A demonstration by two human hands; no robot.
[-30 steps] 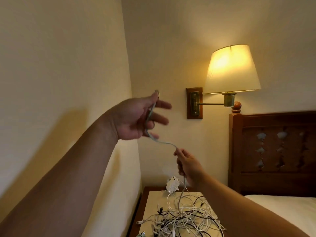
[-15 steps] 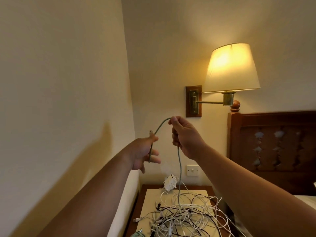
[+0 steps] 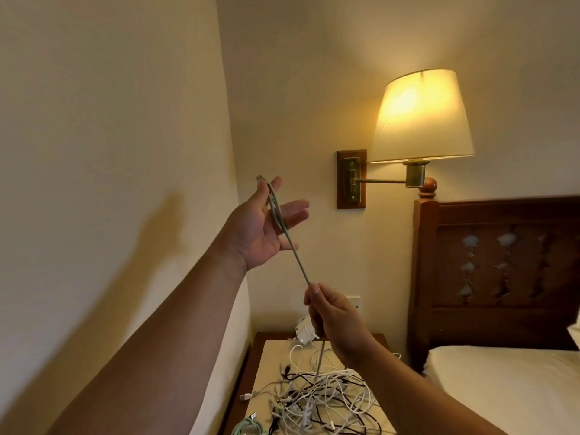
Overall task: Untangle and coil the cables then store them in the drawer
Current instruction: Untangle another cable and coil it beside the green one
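Observation:
A grey-green cable (image 3: 296,257) runs taut between my two hands. My left hand (image 3: 263,227) is raised palm up with the fingers spread. A loop of the cable lies round them, and the plug end (image 3: 260,178) sticks up beside the thumb, which pins it. Lower down, my right hand (image 3: 335,321) grips the same cable in curled fingers. From there the cable drops into a tangled pile of white and black cables (image 3: 323,400) on the nightstand (image 3: 260,340). A white adapter (image 3: 305,333) lies at the pile's far edge. No drawer is in view.
A coiled pale green cable (image 3: 251,427) lies at the nightstand's near left. The wall runs close along the left. A lit wall lamp (image 3: 420,117) hangs above a wooden headboard (image 3: 502,262), with the bed (image 3: 518,387) to the right. A wall socket (image 3: 355,301) sits behind my right hand.
My right hand has dropped from beside the left hand down toward the nightstand, sliding along the cable. My left hand has risen and opened its fingers, with the cable looped round them and pulled taut.

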